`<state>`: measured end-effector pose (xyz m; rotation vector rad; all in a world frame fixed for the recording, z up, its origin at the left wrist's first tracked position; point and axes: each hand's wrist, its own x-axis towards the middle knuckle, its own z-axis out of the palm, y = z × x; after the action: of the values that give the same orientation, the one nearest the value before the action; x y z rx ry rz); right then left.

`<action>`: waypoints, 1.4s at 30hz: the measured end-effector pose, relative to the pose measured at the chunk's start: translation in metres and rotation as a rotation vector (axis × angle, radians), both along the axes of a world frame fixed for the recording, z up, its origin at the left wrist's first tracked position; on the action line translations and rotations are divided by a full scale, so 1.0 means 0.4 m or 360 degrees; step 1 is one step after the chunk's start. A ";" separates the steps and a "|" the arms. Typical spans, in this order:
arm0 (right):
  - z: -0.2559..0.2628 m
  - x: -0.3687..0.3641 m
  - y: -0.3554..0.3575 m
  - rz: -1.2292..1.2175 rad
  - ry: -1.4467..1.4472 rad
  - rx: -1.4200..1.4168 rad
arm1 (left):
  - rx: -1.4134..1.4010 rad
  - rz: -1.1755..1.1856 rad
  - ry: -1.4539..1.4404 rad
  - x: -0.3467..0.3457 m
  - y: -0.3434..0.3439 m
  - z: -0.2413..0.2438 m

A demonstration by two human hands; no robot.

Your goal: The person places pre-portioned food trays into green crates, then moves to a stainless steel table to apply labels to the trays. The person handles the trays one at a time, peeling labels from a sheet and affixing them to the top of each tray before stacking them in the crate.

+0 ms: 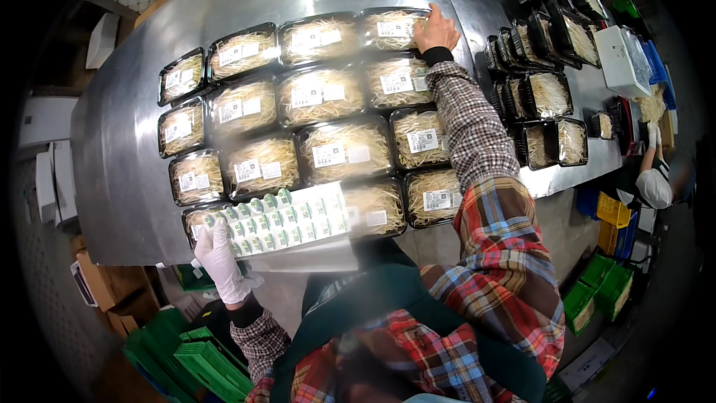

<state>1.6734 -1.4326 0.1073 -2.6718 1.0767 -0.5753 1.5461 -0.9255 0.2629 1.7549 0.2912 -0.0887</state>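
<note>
My left hand (217, 257), in a white glove, grips the left end of a sheet of round green-and-white stickers (279, 224). The sheet spans part of the nearest row and hides much of the trays there. My right hand (438, 31), bare, lies palm down over the right end of the farthest right tray of bean sprouts (386, 28). Its fingers are apart at the tray's edge, their undersides hidden. Several more black trays of sprouts (320, 93), wrapped in clear film with white labels, stand in rows before me. My right sleeve overlaps the right-hand trays.
The trays stand on a stainless-steel table (123, 179). At right are leaning filled trays (551, 95) and a white box (621, 61). Another person's gloved hands (653, 134) are at the far right. Green crates (598, 291) stand on the floor, with more green crates (207, 358) at lower left.
</note>
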 end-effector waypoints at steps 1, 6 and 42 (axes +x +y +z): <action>-0.006 0.001 -0.023 0.0048 -0.0023 -0.0178 | -0.0041 0.0022 0.0016 -0.005 0.001 0.007; 0.002 0.098 0.111 0.0477 -0.0649 0.0170 | 0.0081 0.0059 0.0004 0.004 -0.031 0.019; 0.181 -0.165 0.479 0.0824 -0.0837 0.1600 | -0.0166 -0.0052 -0.0101 -0.014 0.048 0.056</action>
<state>1.6072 -1.2410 0.1799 -1.6546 0.3261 -0.4199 1.5403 -0.9064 0.2853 1.6559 0.2080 -0.0703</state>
